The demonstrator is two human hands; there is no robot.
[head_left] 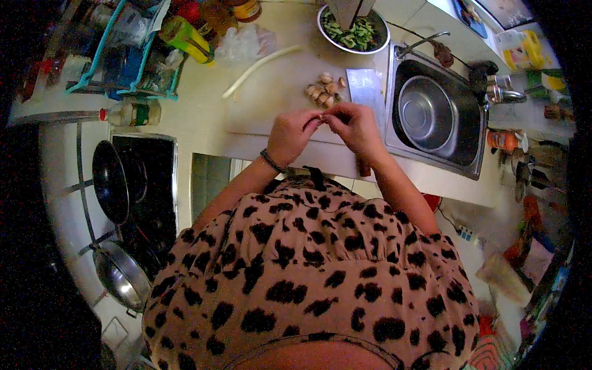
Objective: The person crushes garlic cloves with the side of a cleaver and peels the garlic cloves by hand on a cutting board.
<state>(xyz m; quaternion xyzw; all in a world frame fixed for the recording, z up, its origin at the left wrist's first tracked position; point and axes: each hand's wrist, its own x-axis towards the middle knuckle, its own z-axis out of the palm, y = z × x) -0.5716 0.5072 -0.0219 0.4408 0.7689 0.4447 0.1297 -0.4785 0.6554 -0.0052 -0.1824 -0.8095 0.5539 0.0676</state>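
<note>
Left hand (292,133): fingertips pinched on small pale piece (321,118), mostly hidden, can't tell what
Right hand (357,128): fingertips pinched on same piece, meeting left over cutting board (262,114)
Garlic cloves (322,95): loose cluster on board, just beyond hands
Cleaver (365,85): blade flat, right of cloves, partly hidden by right hand
Pale stalk (254,71): left of cloves
Bowl (356,52): leaves (348,39) inside, near sink (472,145)

Pale cutting board (265,108) with garlic cloves (322,97), a long stalk (253,68) and a cleaver (365,86)
</note>
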